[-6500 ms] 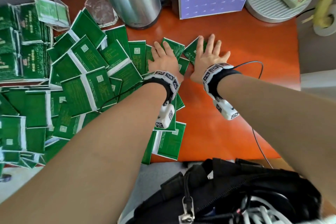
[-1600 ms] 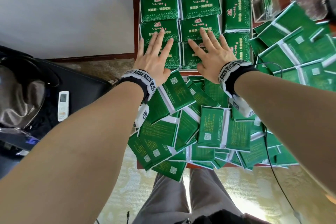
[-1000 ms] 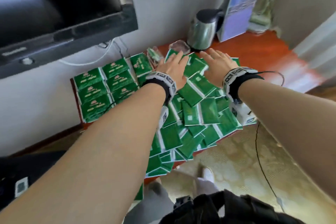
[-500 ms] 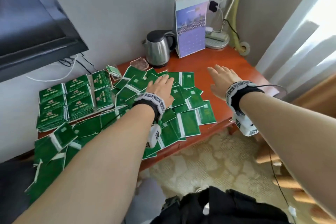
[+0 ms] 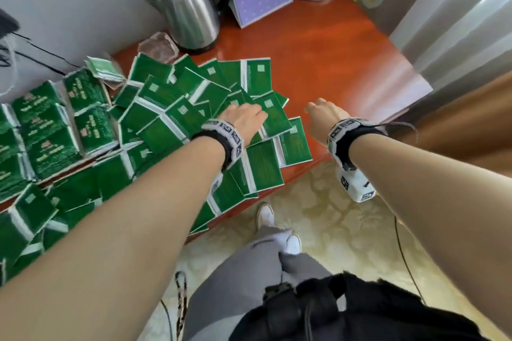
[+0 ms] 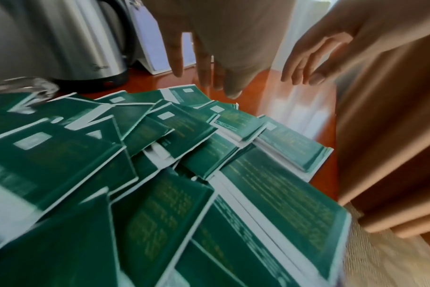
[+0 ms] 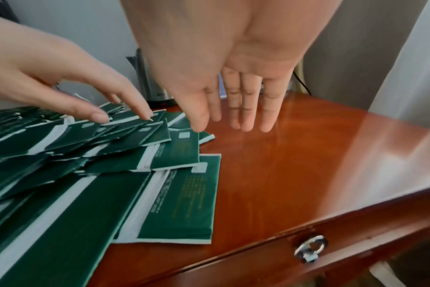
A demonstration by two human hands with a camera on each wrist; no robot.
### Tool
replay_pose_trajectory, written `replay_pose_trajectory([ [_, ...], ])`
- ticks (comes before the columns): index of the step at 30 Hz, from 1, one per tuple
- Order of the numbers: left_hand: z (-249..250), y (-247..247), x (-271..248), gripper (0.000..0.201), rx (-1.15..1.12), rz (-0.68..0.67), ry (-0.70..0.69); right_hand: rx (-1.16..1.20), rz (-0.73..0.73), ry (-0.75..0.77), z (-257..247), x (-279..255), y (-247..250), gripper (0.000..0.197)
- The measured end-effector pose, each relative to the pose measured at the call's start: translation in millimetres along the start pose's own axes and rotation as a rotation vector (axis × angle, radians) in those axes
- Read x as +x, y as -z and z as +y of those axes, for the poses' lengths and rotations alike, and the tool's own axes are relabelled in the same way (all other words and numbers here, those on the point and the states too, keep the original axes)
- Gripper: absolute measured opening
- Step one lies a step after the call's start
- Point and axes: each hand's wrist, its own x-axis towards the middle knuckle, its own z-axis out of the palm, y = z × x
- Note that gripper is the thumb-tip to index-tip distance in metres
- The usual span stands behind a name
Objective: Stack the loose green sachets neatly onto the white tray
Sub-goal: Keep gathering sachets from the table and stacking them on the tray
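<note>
Hovering over loose green sachets (image 5: 191,108), gold print unreadable: left hand (image 5: 243,119), right hand (image 5: 322,116), grips slack, empty

Print on the stacked green sachets (image 5: 41,130) left of the kettle (image 5: 191,8) is way too blurry to read, and the stack runs off frame.

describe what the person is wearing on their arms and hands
Both forearms are bare, with no sleeves, and both hands are bare, with no gloves or rings seen. The left hand has a black wristband edged with white blocks bearing black square-pattern markers. The right hand has a matching band, a white marked camera box hanging under the wrist, and a thin black cable trailing off.
</note>
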Motion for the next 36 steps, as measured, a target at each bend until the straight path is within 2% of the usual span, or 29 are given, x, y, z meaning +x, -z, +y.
replay_pose_trajectory([
  [2,-2,1,22,0.047,0.048,-0.02,-0.083,0.048,-0.052,-0.047,3,14,-14,0.038],
  [5,-1,8,56,0.042,0.119,-0.026,-0.197,0.158,-0.113,-0.132,1,28,-24,0.052],
  [10,10,10,98,0.059,0.208,-0.105,-0.322,0.229,-0.216,-0.257,-3,43,-36,0.045],
  [14,17,12,117,0.067,0.27,-0.158,-0.323,0.242,-0.224,-0.25,-2,53,-35,0.036],
  [16,18,14,122,0.057,0.3,-0.178,-0.316,0.252,-0.222,-0.228,-4,53,-31,0.032],
  [19,20,14,130,0.033,0.386,-0.195,-0.312,0.27,-0.224,-0.239,-6,52,-32,0.036],
  [22,23,13,131,0.027,0.371,-0.209,-0.293,0.308,-0.238,-0.241,-7,51,-30,0.028],
  [25,19,9,129,0.035,0.353,-0.203,-0.251,0.312,-0.253,-0.243,-9,53,-30,0.028],
  [28,16,10,123,0.034,0.276,-0.223,-0.229,0.332,-0.204,-0.264,-10,53,-36,0.046],
  [30,14,8,120,0.043,0.277,-0.208,-0.213,0.383,-0.177,-0.284,-6,54,-43,0.053],
  [33,11,3,119,0.057,0.269,-0.182,-0.189,0.477,-0.179,-0.341,3,54,-49,0.037],
  [36,9,7,123,0.06,0.216,-0.198,-0.149,0.553,-0.152,-0.381,10,51,-46,0.033],
])
